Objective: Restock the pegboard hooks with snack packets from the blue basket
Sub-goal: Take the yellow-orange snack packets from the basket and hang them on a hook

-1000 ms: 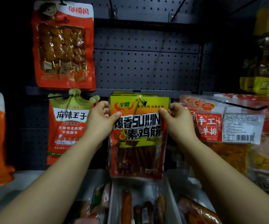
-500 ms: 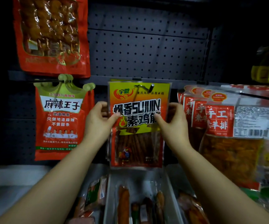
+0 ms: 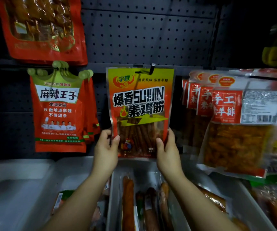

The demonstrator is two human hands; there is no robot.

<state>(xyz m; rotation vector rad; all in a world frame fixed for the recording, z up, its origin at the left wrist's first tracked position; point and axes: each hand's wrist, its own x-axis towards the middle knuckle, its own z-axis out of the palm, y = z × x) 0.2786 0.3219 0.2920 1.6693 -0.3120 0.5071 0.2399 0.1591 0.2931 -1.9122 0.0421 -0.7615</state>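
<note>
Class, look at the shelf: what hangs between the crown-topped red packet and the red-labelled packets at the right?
In the head view, the yellow-topped packet, held by both hands.

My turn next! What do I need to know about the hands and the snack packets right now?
Left hand: holds the yellow-and-red packet by its lower left edge.
Right hand: holds the same packet by its lower right edge.
The packet hangs on the middle hook, whose tip pokes out through the packet's top hole. The crown-top red packets hang to its left, and the clear packets with red labels to its right.
Done: this packet is on its hook.
Left: let go and fetch the next one. The blue basket is not in view.
</note>
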